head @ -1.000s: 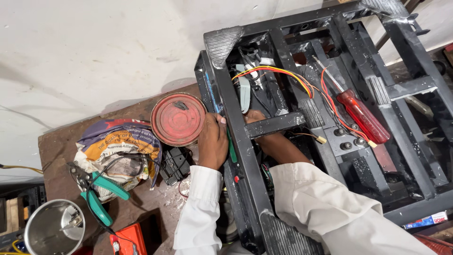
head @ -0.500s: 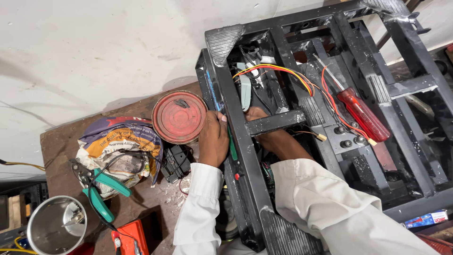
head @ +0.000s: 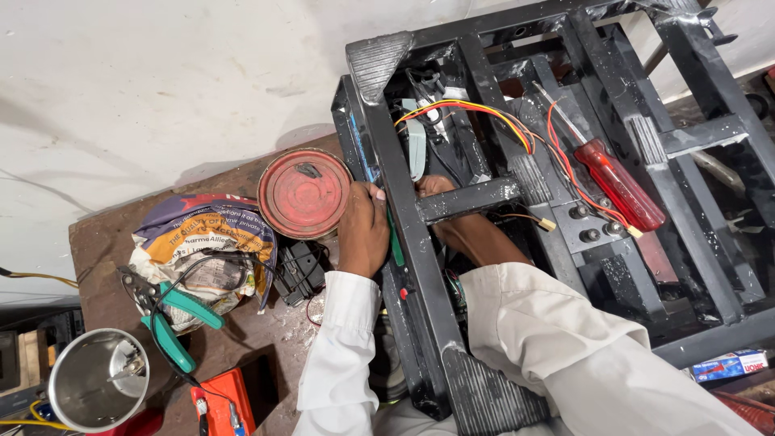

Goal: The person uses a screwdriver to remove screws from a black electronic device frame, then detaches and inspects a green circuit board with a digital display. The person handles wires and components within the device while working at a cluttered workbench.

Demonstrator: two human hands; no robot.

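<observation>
Since a second ago almost nothing has shifted: your left hand (head: 365, 230) stays pressed to the outer side of the black metal frame (head: 404, 242), and your right hand (head: 440, 202) stays pushed inside it. Your left fingers curl round the frame's upright bar, thumb tip at the edge, closed on the bar beside a thin green-handled tool (head: 395, 242) lying along it; whether you actually pinch that tool you cannot tell. Your right hand sits under the short black crossbar (head: 468, 198), which hides the fingers, so its grip cannot be read. Just above it a bundle of orange, yellow and red wires (head: 484, 113) arcs across the opening past a pale grey plastic part (head: 415, 149). Further right, a red-handled screwdriver (head: 617, 182) lies slanted on the frame. Touching your left hand on its outer side stands a round red rusty tin lid (head: 304, 194), with a small black plastic block (head: 297, 270) below it. Beyond lie a crumpled printed bag (head: 202, 242), green-handled pliers (head: 173, 323), a shiny steel cup (head: 97, 379) and an orange box (head: 222, 400) on the brown table (head: 105, 274).
</observation>
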